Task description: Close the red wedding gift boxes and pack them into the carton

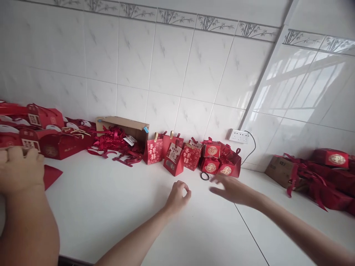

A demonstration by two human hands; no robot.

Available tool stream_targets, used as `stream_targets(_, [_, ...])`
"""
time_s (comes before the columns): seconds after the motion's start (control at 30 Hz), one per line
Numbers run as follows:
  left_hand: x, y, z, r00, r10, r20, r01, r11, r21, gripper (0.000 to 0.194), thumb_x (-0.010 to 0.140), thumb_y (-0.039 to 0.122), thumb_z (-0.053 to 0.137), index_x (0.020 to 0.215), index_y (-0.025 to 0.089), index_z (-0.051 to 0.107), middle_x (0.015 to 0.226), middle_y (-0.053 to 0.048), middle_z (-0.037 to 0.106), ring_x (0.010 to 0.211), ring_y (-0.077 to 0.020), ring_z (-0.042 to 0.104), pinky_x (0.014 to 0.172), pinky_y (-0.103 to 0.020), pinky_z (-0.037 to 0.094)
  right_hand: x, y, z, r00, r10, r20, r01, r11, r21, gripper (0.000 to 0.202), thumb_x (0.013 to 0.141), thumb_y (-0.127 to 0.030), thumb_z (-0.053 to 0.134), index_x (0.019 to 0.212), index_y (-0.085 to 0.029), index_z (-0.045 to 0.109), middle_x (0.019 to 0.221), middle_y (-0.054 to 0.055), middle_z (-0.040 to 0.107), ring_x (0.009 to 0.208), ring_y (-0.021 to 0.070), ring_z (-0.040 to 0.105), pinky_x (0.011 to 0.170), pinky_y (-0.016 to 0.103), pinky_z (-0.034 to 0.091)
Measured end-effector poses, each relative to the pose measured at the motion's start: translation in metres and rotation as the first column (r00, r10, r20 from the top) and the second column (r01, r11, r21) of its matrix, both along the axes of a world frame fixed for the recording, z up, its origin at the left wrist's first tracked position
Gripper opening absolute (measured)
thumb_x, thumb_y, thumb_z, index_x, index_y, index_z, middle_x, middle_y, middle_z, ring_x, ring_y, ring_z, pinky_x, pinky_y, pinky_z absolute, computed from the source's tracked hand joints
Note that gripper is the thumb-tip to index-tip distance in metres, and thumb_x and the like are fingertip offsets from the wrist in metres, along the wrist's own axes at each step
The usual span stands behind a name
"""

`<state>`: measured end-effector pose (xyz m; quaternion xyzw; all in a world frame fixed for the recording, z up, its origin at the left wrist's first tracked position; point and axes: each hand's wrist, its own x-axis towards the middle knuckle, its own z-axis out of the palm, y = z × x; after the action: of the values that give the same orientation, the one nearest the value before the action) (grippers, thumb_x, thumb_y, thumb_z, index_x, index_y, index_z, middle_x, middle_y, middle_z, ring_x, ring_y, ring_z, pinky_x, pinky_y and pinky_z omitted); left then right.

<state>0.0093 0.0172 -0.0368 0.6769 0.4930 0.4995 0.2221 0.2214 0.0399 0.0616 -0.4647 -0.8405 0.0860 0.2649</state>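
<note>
Over the white tabletop, my left hand (177, 195) is closed, with thumb and index finger meeting in a ring; nothing shows in it. Just ahead of it a red gift box (174, 160) with a small window, a printed tag and a ribbon loop stands upright. My right hand (229, 189), slightly blurred, reaches in from the right with its fingers apart and no object visible in them. Beside its fingertips a black ring-shaped band (204, 176) lies on the table. Close behind are stacked red boxes (210, 165) with gold round emblems.
Another person's hand (22, 170) is at the left, by a red paper piece (52, 176). An open cardboard box (127, 123) spills red ribbons (113, 138). More red boxes (63, 142) crowd the left; a carton (280, 170) sits right. A power socket (239, 136) is on the wall.
</note>
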Motion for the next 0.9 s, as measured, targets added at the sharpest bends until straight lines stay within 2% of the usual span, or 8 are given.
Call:
stream_targets(0.13, [-0.012, 0.001, 0.002, 0.992, -0.065, -0.105, 0.078, 0.989, 0.124, 0.008, 0.075, 0.015, 0.051, 0.071, 0.021, 0.051, 0.087, -0.005, 0.059, 0.092, -0.0211, 0.055, 0.083, -0.038, 0.050, -0.101, 0.064, -0.003, 0.965, -0.066, -0.254, 0.069, 0.998, 0.005, 0.045, 0.073, -0.032, 0.065, 0.113, -0.014, 0.056, 0.118, 0.021, 0.056, 0.109, 0.0359, 0.056, 0.088, 0.051, 0.048])
stream_targets(0.27, [-0.020, 0.005, 0.000, 0.976, -0.032, -0.216, 0.089, 0.962, 0.258, 0.009, 0.077, 0.012, 0.049, 0.074, 0.020, 0.049, 0.088, -0.007, 0.058, 0.090, -0.0214, 0.056, 0.078, -0.038, 0.052, -0.154, 0.103, -0.012, 0.918, -0.090, -0.387, 0.093, 0.996, -0.011, 0.033, 0.080, -0.030, 0.053, 0.110, -0.016, 0.051, 0.110, 0.017, 0.060, 0.111, 0.0309, 0.057, 0.090, 0.048, 0.046])
stream_targets(0.4, [-0.021, 0.006, 0.001, 0.982, 0.010, -0.189, 0.061, 0.930, 0.363, 0.009, 0.080, 0.012, 0.047, 0.077, 0.020, 0.048, 0.087, -0.006, 0.057, 0.089, -0.0199, 0.057, 0.077, -0.034, 0.051, -0.139, 0.098, -0.009, 0.895, -0.093, -0.436, 0.066, 0.995, -0.077, 0.010, 0.081, -0.029, 0.048, 0.082, -0.020, 0.053, 0.079, 0.009, 0.065, 0.076, 0.0250, 0.064, 0.071, 0.040, 0.050])
stream_targets(0.53, [-0.022, 0.006, 0.008, 0.989, 0.140, -0.042, -0.092, 0.820, 0.565, 0.011, 0.085, 0.016, 0.046, 0.095, 0.020, 0.048, 0.100, -0.009, 0.054, 0.098, -0.0210, 0.054, 0.084, -0.036, 0.049, -0.090, 0.063, -0.006, 0.828, -0.101, -0.551, 0.107, 0.994, -0.023, 0.021, 0.086, -0.040, 0.041, 0.090, -0.021, 0.048, 0.085, 0.006, 0.064, 0.077, 0.0206, 0.060, 0.070, 0.034, 0.048])
stream_targets(0.63, [-0.023, 0.008, 0.012, 0.976, 0.203, 0.079, -0.208, 0.767, 0.607, 0.026, 0.085, 0.021, 0.051, 0.109, 0.019, 0.044, 0.114, -0.013, 0.049, 0.110, -0.0240, 0.050, 0.090, -0.041, 0.046, -0.057, 0.030, -0.022, 0.753, -0.074, -0.653, 0.120, 0.992, 0.025, 0.028, 0.086, -0.049, 0.043, 0.087, -0.021, 0.046, 0.080, 0.003, 0.060, 0.071, 0.0181, 0.055, 0.063, 0.030, 0.046])
stream_targets(0.7, [-0.022, 0.008, 0.016, 0.981, 0.155, 0.118, -0.195, 0.826, 0.529, 0.038, 0.083, 0.027, 0.055, 0.117, 0.019, 0.041, 0.122, -0.015, 0.048, 0.115, -0.0258, 0.049, 0.090, -0.041, 0.046, -0.044, 0.010, -0.038, 0.750, -0.045, -0.660, 0.077, 0.997, 0.019, 0.030, 0.087, -0.050, 0.043, 0.082, -0.021, 0.045, 0.074, 0.001, 0.056, 0.067, 0.0169, 0.052, 0.060, 0.029, 0.044])
stream_targets(0.8, [-0.017, 0.003, 0.026, 0.985, -0.025, 0.171, -0.027, 0.955, 0.295, 0.048, 0.081, 0.037, 0.058, 0.122, 0.020, 0.040, 0.124, -0.013, 0.052, 0.115, -0.0250, 0.053, 0.090, -0.039, 0.047, -0.040, -0.011, -0.055, 0.766, 0.021, -0.642, 0.005, 0.999, 0.039, 0.029, 0.090, -0.047, 0.040, 0.078, -0.021, 0.043, 0.068, 0.000, 0.051, 0.062, 0.0152, 0.049, 0.055, 0.027, 0.042])
stream_targets(0.9, [-0.012, -0.008, 0.040, 0.967, -0.092, 0.237, 0.071, 0.993, 0.098, 0.035, 0.081, 0.041, 0.059, 0.107, 0.020, 0.049, 0.099, -0.005, 0.063, 0.089, -0.0182, 0.062, 0.078, -0.030, 0.051, -0.044, -0.023, -0.054, 0.803, 0.139, -0.579, -0.058, 0.986, 0.155, 0.016, 0.092, -0.036, 0.042, 0.092, -0.020, 0.046, 0.072, 0.000, 0.053, 0.060, 0.0143, 0.051, 0.053, 0.027, 0.044])
